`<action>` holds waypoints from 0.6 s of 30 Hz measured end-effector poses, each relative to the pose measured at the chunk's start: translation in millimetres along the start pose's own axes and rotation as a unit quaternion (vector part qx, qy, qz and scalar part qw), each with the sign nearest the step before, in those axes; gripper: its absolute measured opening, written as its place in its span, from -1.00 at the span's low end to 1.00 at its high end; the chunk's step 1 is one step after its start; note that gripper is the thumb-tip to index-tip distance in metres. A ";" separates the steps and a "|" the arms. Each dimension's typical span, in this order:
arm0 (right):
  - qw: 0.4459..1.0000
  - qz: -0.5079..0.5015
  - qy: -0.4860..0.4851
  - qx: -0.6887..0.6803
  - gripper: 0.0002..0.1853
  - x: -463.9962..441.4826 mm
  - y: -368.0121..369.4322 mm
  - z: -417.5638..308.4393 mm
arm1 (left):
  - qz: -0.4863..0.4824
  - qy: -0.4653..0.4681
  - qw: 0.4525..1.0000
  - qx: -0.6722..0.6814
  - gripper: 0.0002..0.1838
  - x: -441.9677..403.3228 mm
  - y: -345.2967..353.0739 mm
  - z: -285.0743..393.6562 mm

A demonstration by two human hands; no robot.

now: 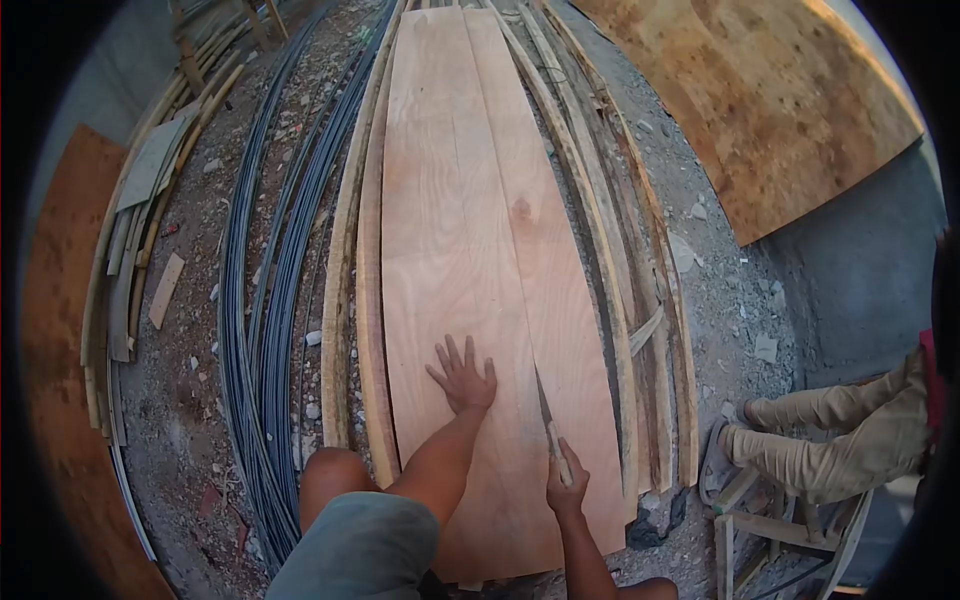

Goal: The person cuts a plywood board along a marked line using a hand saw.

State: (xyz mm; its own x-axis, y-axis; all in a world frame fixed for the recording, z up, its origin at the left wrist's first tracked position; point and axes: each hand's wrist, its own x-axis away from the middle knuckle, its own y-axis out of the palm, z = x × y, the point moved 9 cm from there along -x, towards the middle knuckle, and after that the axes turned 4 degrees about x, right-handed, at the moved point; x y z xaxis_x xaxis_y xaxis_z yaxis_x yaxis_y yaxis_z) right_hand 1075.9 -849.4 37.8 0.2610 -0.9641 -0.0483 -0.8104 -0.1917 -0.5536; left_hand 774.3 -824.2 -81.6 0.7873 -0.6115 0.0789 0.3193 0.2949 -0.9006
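A long plywood sheet (450, 200) lies lengthwise in front of me, with a dark line running down it from the far end to the saw. My left hand (465, 378) is pressed flat on the sheet, fingers spread, left of that line. In my right hand (567, 480) is the handle of a hand saw (545, 405), its narrow blade pointing away from me and meeting the line. Below the blade, toward me, the line is hard to make out. My knee rests at the sheet's left edge.
Timber strips (345, 250) flank the sheet, with more timber (640, 250) on the right. Bundled steel bars (275, 260) lie to the left on rubble. Another board (770, 100) leans at upper right. A person's legs (840, 430) are by a wooden frame (780, 530) at lower right.
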 end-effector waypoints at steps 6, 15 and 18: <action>0.999 0.005 -0.020 -0.033 -0.57 2.0 -1.1 7.7 | 0.008 0.043 0.999 0.016 -0.15 5.4 -7.8 1.5; 0.996 -0.035 -0.011 -0.082 -0.56 7.6 2.5 15.9 | -0.188 0.231 0.954 -0.015 0.08 177.2 -10.1 -29.6; 0.995 -0.055 -0.004 -0.078 -0.57 7.5 -1.2 5.5 | -0.264 0.282 0.921 -0.060 0.30 279.7 -16.8 -31.5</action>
State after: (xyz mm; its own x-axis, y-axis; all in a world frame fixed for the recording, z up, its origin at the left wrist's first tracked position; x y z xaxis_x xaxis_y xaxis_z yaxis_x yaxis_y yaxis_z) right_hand 1081.7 -855.3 33.5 0.3573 -0.9340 -0.0020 -0.8481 -0.3235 -0.4195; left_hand 972.6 -1023.3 -57.9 0.1295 -0.9403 0.3147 0.4920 -0.2146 -0.8437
